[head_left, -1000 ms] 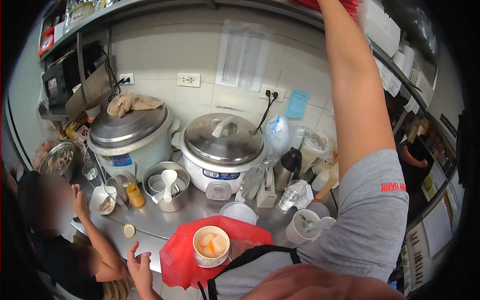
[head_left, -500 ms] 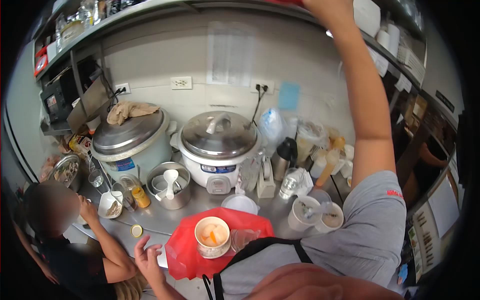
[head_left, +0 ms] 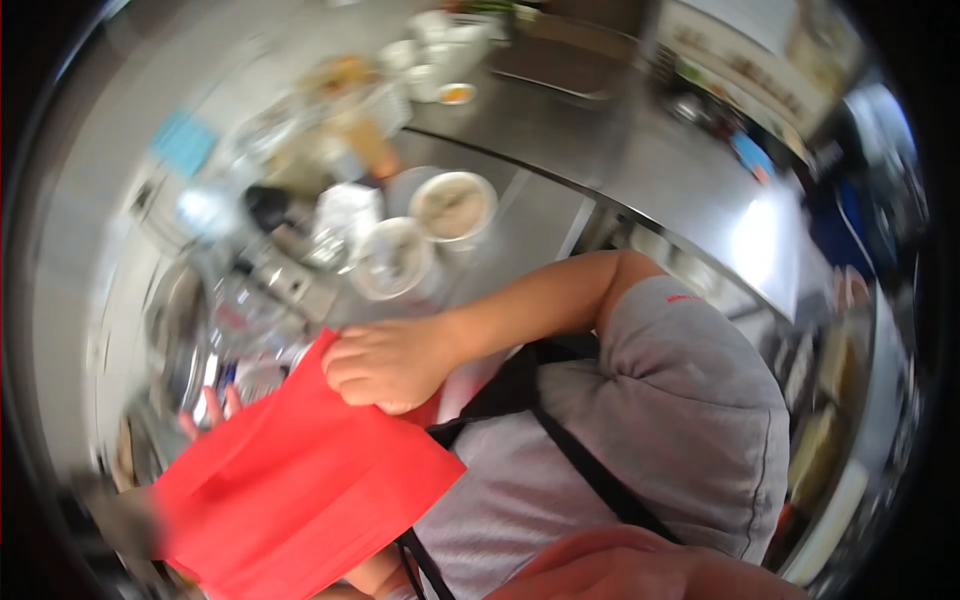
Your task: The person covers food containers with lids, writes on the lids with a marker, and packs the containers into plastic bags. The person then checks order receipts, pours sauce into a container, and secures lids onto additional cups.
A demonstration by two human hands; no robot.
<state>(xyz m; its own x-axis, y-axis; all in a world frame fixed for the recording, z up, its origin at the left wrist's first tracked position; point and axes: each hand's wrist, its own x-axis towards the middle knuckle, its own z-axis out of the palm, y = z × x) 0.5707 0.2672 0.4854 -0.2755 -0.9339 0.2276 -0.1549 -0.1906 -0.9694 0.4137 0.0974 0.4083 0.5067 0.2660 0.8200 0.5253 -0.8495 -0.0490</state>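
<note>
Red bag (head_left: 300, 480): holding it up in front of the torso, toward the lower left of the view, slanting down and away from the right hand (head_left: 385, 362) and showing broad folds along its face. Gripping its upper corner with that hand, curling the fingers over the edge and pinching the red material tightly between fingers and palm. Bending the right arm (head_left: 540, 290) sharply at the elbow, pointing the forearm across the body. Reaching with the left hand (head_left: 212, 408) behind the bag, showing only some fingertips, spreading apart past its far edge; hiding the palm behind the red material, so being unable to tell whether pinching anything there. Wearing a grey shirt (head_left: 690, 430) with a black strap (head_left: 600, 480) crossing it. Facing, beyond the right hand, a white tub (head_left: 395, 262) containing something clear, standing on the steel tabletop (head_left: 550, 205), and just beside it a second tub (head_left: 453, 208) holding pale contents. Also facing crumpled paper (head_left: 350, 205) near the tubs, a blurred black-topped jug (head_left: 268, 208) farther off, a small bowl (head_left: 457, 94) with something orange inside, and a blue note (head_left: 183, 143) sticking to the wall (head_left: 75, 220). Partly covering another person (head_left: 125, 520), blurring at the lower left, with the bag.
</note>
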